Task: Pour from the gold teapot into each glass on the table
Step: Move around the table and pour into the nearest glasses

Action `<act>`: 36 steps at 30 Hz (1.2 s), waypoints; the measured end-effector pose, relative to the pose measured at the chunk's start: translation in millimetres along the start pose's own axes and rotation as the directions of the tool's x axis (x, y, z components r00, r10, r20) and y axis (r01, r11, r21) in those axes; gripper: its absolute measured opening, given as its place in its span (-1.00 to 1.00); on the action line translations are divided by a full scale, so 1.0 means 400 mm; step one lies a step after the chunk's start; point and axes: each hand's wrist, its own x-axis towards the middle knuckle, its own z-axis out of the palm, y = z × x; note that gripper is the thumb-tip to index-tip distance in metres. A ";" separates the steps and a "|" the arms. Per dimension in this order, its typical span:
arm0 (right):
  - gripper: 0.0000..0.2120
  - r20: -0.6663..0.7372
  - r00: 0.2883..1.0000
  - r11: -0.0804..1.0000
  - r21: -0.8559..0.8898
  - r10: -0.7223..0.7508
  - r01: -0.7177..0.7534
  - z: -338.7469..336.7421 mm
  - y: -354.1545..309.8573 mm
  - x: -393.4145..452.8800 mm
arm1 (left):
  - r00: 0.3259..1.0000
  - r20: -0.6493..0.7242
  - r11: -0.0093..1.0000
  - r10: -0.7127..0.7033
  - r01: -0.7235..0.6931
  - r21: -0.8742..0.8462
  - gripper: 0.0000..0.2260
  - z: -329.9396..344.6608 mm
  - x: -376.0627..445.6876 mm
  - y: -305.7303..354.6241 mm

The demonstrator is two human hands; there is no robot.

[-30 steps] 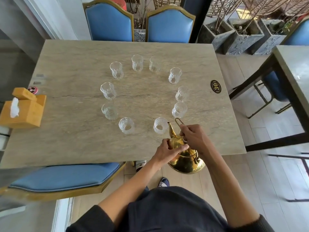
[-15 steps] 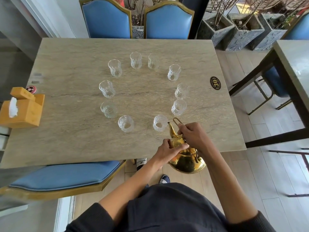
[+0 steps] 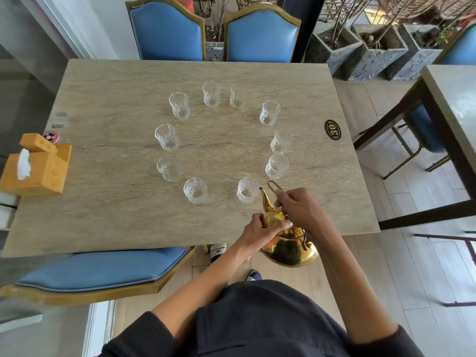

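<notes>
A: Gold teapot (image 3: 288,243) is tipped fwd at the near edge of the worktop (image 3: 108,191), spout right at the rim of the nearest glass (image 3: 247,189). Body hangs partly off the edge, over the floor.

B: Hands?

A: Right hand (image 3: 300,210) has its fingers (image 3: 282,199) curled round the thin wire handle. Left hand (image 3: 260,229) sits on the lid/neck area, fingers wrapped on it, prob. steadying the lid.

B: So pouring now?

A: Looks like that step, yes. Can't see a stream tho – too small to tell.

B: How many glasses?

A: Ten, in a rough ring. Nearest one is by the spout; next along are the glass to its left (image 3: 195,190) and the glass just beyond on the right (image 3: 277,166).

B: Any filled?

A: Can't tell. All clear cut glass, no obvious liquid level in any, incl. the far ones like the back-left glass (image 3: 179,105). If it's water it wouldn't show anyway.

B: Progress guess?

A: Early, I'd judge – at the first or an early glass, w/ most of the ring left. Far glasses will need a longer reach across.

B: Other stuff?

A: Wooden tissue box (image 3: 36,171) at the left edge, table no. plate (image 3: 332,129) on the right. Both well apart from the ring.
</notes>
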 end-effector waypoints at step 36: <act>-0.56 -0.005 1.000 0.999 0.037 -0.010 0.010 0.002 -0.018 -0.035 | 1.000 -0.003 1.000 0.009 -0.009 -0.025 0.07 0.004 -0.010 -0.008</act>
